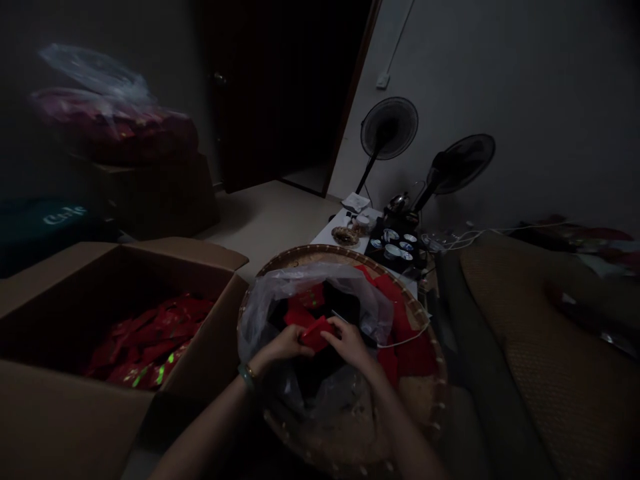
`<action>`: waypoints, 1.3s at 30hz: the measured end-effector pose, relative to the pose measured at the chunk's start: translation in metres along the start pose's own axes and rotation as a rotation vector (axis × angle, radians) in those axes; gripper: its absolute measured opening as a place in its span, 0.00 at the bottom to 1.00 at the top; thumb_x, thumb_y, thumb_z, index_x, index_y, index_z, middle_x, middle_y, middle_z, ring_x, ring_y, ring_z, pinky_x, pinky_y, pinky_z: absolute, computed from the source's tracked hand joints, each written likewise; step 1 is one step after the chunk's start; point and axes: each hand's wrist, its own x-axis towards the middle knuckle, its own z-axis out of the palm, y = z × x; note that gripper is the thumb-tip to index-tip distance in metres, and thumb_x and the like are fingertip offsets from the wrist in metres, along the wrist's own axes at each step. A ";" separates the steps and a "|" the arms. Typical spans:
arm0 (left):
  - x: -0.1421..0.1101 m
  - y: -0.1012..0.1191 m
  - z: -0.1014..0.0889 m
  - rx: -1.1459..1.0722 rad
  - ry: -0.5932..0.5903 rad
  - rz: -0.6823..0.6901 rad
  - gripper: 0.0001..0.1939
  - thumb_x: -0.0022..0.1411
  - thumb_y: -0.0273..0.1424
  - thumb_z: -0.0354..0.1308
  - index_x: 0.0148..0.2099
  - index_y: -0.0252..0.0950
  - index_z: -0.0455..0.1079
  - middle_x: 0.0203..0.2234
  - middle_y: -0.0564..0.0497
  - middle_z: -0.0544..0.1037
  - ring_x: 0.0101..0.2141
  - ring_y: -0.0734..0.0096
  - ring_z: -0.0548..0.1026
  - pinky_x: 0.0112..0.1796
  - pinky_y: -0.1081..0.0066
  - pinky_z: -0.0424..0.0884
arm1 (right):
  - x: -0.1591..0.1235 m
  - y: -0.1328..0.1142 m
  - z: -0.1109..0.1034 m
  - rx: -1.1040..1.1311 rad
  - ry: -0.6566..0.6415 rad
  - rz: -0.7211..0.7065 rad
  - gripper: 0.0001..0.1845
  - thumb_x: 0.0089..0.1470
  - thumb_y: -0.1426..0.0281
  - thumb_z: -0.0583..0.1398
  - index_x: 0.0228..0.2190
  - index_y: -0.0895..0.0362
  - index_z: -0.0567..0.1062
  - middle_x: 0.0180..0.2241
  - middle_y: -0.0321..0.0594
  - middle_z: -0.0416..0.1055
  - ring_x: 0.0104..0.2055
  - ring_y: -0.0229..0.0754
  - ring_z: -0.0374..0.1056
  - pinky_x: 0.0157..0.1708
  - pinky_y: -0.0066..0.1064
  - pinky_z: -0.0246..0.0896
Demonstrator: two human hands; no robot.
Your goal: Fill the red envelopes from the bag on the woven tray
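Note:
Both my hands pinch a small red packet (pixel 316 335) above a round woven bamboo tray (pixel 423 400). My left hand (pixel 287 343), with a bracelet at the wrist, grips the packet's left side. My right hand (pixel 349 343) holds its right edge, and a thin pale stick-like thing shows just above those fingers. Beneath them lies a clear plastic bag (pixel 260 300) spread over the tray, with black material and more red pieces inside. Flat red pieces (pixel 407 333) lie along the tray's right side. The dim light hides fine detail.
An open cardboard box (pixel 55 420) holding many red packets (pixel 155 340) stands at the left. Behind it, a plastic bag of red items (pixel 135 130) rests on another box (pixel 165 193). Two fans (pixel 390 130) and a low table (pixel 325 233) with small dishes are ahead; a woven mat (pixel 540 347) lies right.

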 end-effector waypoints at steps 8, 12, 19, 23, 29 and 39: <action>-0.001 0.013 0.005 -0.229 -0.029 0.011 0.20 0.42 0.36 0.66 0.36 0.29 0.69 0.20 0.53 0.74 0.19 0.77 0.68 0.22 0.78 0.62 | 0.007 -0.009 -0.004 -0.099 -0.051 -0.025 0.06 0.48 0.69 0.59 0.25 0.57 0.76 0.27 0.36 0.68 0.29 0.36 0.63 0.30 0.26 0.56; -0.001 0.013 0.011 -0.320 0.010 0.014 0.20 0.39 0.35 0.67 0.34 0.30 0.68 0.21 0.54 0.73 0.20 0.77 0.69 0.23 0.78 0.64 | 0.011 -0.015 -0.001 -0.094 -0.104 -0.027 0.07 0.50 0.72 0.57 0.25 0.57 0.76 0.25 0.35 0.68 0.28 0.35 0.63 0.29 0.25 0.54; -0.004 0.013 0.015 -0.446 0.019 -0.036 0.20 0.36 0.36 0.69 0.30 0.30 0.69 0.19 0.56 0.72 0.20 0.78 0.69 0.24 0.77 0.64 | 0.011 -0.019 -0.007 -0.154 -0.086 0.003 0.05 0.47 0.71 0.60 0.28 0.57 0.77 0.27 0.38 0.72 0.31 0.39 0.64 0.33 0.28 0.56; -0.005 0.014 0.016 -0.476 0.033 -0.041 0.21 0.35 0.37 0.69 0.30 0.30 0.69 0.19 0.55 0.72 0.20 0.77 0.69 0.24 0.77 0.64 | 0.013 -0.023 -0.014 -0.272 -0.079 -0.007 0.06 0.47 0.68 0.60 0.29 0.56 0.77 0.27 0.39 0.72 0.36 0.42 0.63 0.35 0.29 0.55; -0.005 0.017 0.017 -0.462 0.030 -0.015 0.22 0.35 0.36 0.69 0.32 0.30 0.69 0.21 0.55 0.71 0.21 0.78 0.67 0.25 0.77 0.62 | 0.020 -0.025 -0.008 -0.286 -0.251 -0.052 0.08 0.49 0.73 0.56 0.23 0.56 0.75 0.23 0.36 0.70 0.31 0.39 0.62 0.33 0.27 0.53; 0.006 0.011 0.017 -0.377 0.305 0.005 0.26 0.41 0.52 0.59 0.21 0.30 0.65 0.12 0.61 0.56 0.17 0.83 0.50 0.19 0.77 0.44 | 0.017 -0.018 -0.001 0.017 -0.195 0.061 0.05 0.48 0.72 0.55 0.31 0.56 0.68 0.24 0.31 0.67 0.27 0.36 0.64 0.27 0.24 0.54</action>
